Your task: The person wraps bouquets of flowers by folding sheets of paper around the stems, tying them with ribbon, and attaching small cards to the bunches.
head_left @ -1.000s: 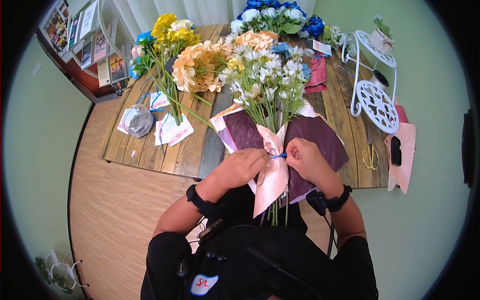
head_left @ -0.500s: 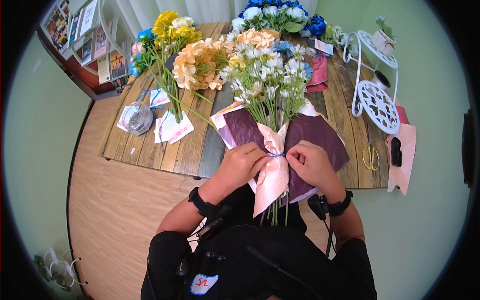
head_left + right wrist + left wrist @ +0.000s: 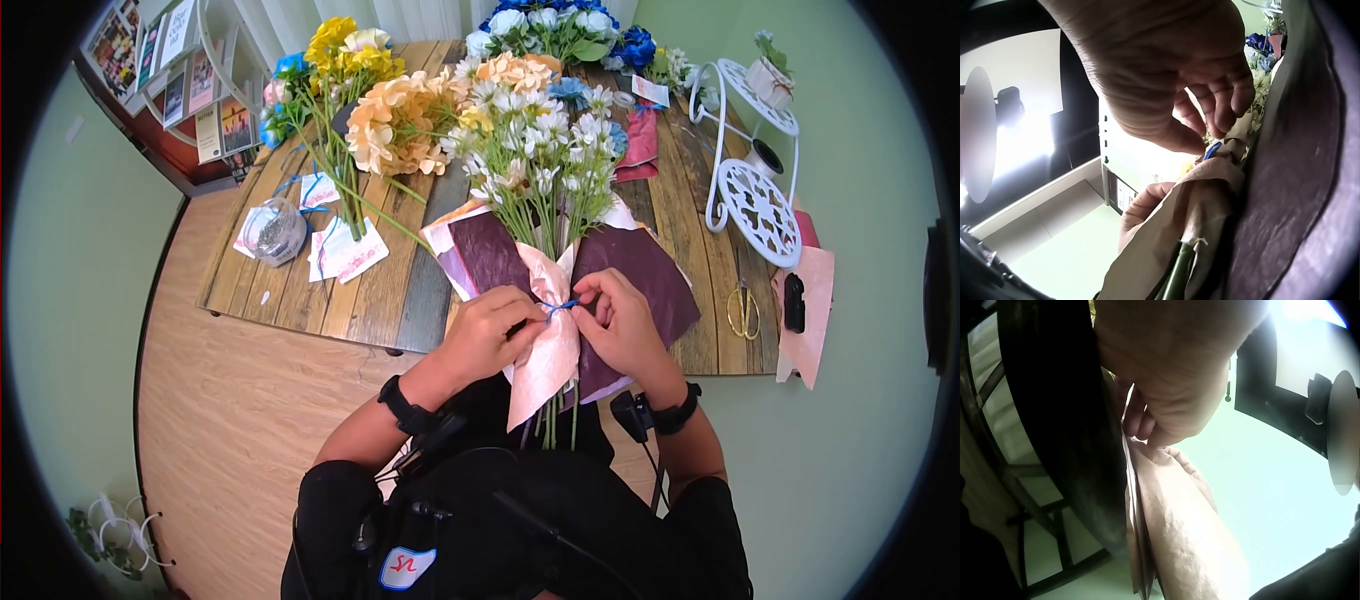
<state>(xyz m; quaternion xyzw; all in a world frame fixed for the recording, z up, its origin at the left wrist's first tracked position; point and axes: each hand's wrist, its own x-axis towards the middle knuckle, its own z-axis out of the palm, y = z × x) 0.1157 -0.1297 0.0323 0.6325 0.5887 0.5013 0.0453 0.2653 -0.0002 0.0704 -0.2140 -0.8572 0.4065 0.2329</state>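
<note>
A bouquet of white flowers (image 3: 545,135) lies at the table's front edge, its green stems (image 3: 552,425) hanging over. Dark purple paper (image 3: 635,275) spreads on both sides, and a pale pink wrap (image 3: 540,375) is gathered at the waist. Round that waist runs a thin blue ribbon (image 3: 562,305). From the left, my left hand (image 3: 488,332) pinches the ribbon at the front of the wrap. My right hand (image 3: 625,328) pinches it from the right, thumb and forefinger at the blue strip (image 3: 1212,150). In the left wrist view the wrap (image 3: 1179,519) hides most of the ribbon.
Peach hydrangeas (image 3: 395,125) and yellow flowers (image 3: 350,55) lie behind left, blue and white ones (image 3: 555,30) at the back. A clear jar (image 3: 275,235) and printed cards (image 3: 348,250) are at left. Gold-handled scissors (image 3: 742,313) and a white metal stand (image 3: 760,210) are at right.
The ribbon was stretched between the hands half a second ago. My left fingertips have since shifted right onto the wrap's front, and the right fingers have lifted and spread a little.
</note>
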